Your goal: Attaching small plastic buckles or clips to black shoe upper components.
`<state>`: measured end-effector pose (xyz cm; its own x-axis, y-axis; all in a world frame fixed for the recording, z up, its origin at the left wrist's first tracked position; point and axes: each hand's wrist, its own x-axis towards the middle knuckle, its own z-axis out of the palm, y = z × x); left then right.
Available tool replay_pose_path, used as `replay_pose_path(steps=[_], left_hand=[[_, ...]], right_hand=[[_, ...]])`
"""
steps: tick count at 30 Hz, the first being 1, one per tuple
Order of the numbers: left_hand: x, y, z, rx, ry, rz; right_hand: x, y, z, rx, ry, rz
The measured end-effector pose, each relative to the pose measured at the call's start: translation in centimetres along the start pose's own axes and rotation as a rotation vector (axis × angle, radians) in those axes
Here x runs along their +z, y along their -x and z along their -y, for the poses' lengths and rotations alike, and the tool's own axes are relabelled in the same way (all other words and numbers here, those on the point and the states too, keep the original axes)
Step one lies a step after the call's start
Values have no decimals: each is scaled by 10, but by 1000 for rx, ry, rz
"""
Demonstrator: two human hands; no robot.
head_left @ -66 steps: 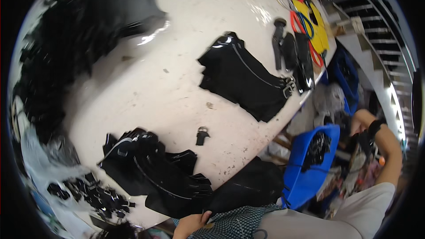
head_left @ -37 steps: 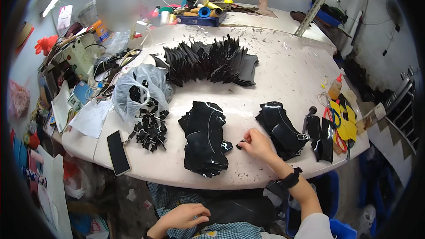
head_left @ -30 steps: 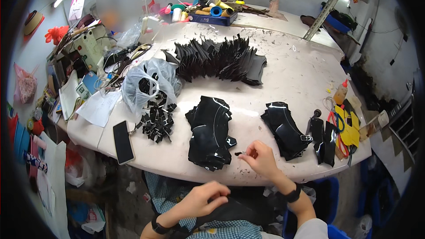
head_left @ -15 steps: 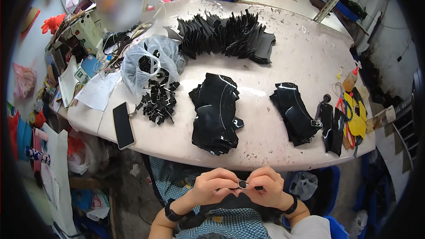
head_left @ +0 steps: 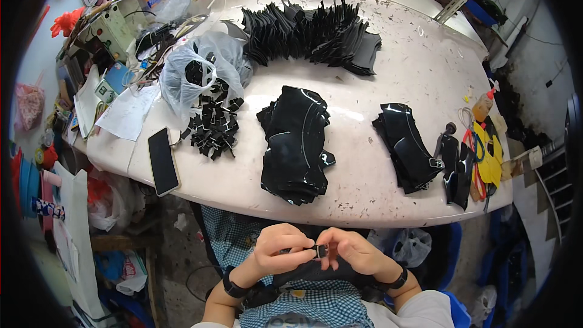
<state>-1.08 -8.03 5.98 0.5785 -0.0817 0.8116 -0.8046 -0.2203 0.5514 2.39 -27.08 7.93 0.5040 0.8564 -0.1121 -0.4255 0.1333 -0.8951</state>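
Note:
Just off the table's near edge, my left hand (head_left: 282,249) is closed on a small black strap piece with a metal buckle (head_left: 321,251), pinching it between thumb and fingers. My right hand (head_left: 352,252) has its bent fingers around the buckle's other side, its thumb a little lifted. Part of the strap is hidden by the fingers. Beyond my hands lies a stack of glossy black shaped pieces (head_left: 294,146). To its right is a smaller black stack (head_left: 405,149) with a buckle (head_left: 436,163) at its edge.
A pile of small black buckle straps (head_left: 212,126) spills from a clear plastic bag (head_left: 228,64). A phone (head_left: 164,162) lies near the left edge. Far back stands a long row of black pieces (head_left: 310,33). Scissors (head_left: 477,146) and a glue bottle (head_left: 483,106) are on the right.
Both hands have shifted slightly left with the buckle strap. My right thumb has come away from its pinch and the buckle has turned. The view has tilted slightly down.

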Motion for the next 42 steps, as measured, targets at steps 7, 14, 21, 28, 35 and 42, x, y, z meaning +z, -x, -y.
replay_pose_path(steps=[7, 14, 21, 28, 35, 42], left_hand=[[1, -2, 0, -255, -114, 167], [-3, 2, -6, -1026, 719, 184], [3, -1, -2, -941, 405, 129], [-8, -30, 5, -687, 82, 355], [-26, -52, 63, -654, -679, -56], [-15, -37, 68, -549, -810, -86]], right_hand=[[2, -4, 4, -31, 129, -143], [3, -8, 1, -249, 649, -346], [-2, -15, -3, -312, 803, -378], [-8, -13, 3, -361, 842, -411], [-13, -7, 4, -317, 812, -519], [-15, -8, -6, -329, 840, -477]])
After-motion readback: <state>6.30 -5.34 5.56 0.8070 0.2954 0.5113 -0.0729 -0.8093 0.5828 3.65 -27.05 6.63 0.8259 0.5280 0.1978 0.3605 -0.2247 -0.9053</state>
